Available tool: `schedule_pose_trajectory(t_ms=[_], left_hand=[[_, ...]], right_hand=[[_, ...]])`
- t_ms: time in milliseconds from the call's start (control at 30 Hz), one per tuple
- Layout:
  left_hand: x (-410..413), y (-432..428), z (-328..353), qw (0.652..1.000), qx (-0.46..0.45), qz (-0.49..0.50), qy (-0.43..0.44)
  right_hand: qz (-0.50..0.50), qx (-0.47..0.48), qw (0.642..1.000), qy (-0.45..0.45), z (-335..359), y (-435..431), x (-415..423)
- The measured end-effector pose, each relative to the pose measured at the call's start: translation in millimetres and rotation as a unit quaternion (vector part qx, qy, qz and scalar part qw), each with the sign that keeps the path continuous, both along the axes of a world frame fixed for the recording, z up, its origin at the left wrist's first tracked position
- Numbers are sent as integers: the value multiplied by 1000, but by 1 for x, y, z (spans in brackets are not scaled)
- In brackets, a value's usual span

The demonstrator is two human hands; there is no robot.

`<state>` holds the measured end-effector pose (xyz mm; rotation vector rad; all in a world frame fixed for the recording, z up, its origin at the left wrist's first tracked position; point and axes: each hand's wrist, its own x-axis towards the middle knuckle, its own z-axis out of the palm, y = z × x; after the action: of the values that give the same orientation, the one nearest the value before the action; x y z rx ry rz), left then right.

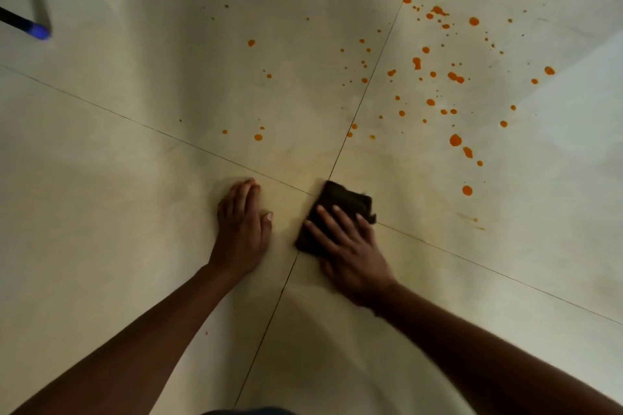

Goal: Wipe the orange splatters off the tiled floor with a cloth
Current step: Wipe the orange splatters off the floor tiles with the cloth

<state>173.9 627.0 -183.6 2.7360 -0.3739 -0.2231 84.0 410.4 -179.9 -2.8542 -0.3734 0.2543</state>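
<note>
Both bare forearms are reaching forward and down from the lower corners, converging toward the middle. The left hand (243, 229) is lying palm down, fingers close together and pointing ahead, thumb out to the side. The right hand (350, 251) is pressing flat, fingers spread and angled up-left, wrist slightly bent.

We took this for an indoor room, most likely in a home, though we could not tell which room; the floor (141, 178) was laid in large, pale, glossy tiles with thin dark grout lines (367, 84) crossing near the middle; a black rod with a blue tip (37, 31) showed at the upper left edge; nothing else of the room was in view.
</note>
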Motion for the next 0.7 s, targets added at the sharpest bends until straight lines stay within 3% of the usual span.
schedule_pose_trajectory(t_ms=[67,167,367,500,600,700], left_hand=[[1,-7,8,1000,-2,8,-3],[5,-34,16,997,-10,-68,-38],[21,-132,19,963,16,-269,2],[24,-172,7,943,45,-330,6],[25,-181,-4,945,50,-320,-45],[23,-182,-3,942,48,-324,-77]], right_hand=[[-72,-11,997,-23,-5,-48,13],[-221,-15,975,7,-2,-75,55],[-240,-4,971,9,3,-95,-60],[-406,-28,913,27,5,-175,13],[-406,-28,913,10,1,-182,39],[-350,-11,937,-8,3,-153,-24]])
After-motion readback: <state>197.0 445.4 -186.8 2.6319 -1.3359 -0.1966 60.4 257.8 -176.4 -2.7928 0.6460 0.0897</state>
